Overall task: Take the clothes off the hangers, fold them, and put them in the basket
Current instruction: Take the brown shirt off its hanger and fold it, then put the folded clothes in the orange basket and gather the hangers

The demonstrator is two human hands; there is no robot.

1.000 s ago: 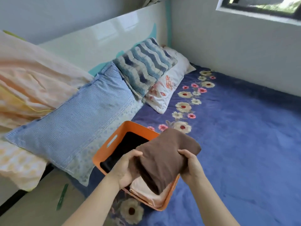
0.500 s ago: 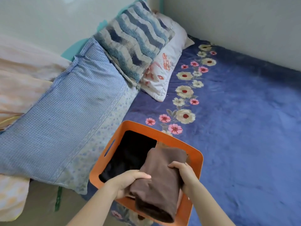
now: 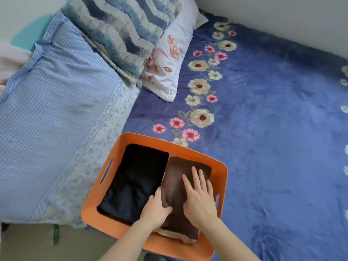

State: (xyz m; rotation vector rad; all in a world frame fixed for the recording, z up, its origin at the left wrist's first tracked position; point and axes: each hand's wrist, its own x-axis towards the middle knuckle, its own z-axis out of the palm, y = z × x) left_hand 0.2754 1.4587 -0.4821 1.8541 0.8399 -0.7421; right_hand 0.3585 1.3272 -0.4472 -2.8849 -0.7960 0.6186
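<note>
Right hand (image 3: 199, 202) flat, fingers spread on the brown fold (image 3: 175, 185); left hand (image 3: 155, 210) curled on its edge. I'd press evenly, squaring it against the black pile (image 3: 135, 181) leftward.

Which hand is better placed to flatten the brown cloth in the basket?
Right hand: it lies flat on top of the brown cloth; the left hand sits only at its left edge.

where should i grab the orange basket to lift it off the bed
Take the orange basket by the cut-out slots in its two short walls, left slot and right slot, both at once, reaching in from outside each wall. The walls are smooth and folded clothes fill the inside, so the slots look like the surest hold.
</note>
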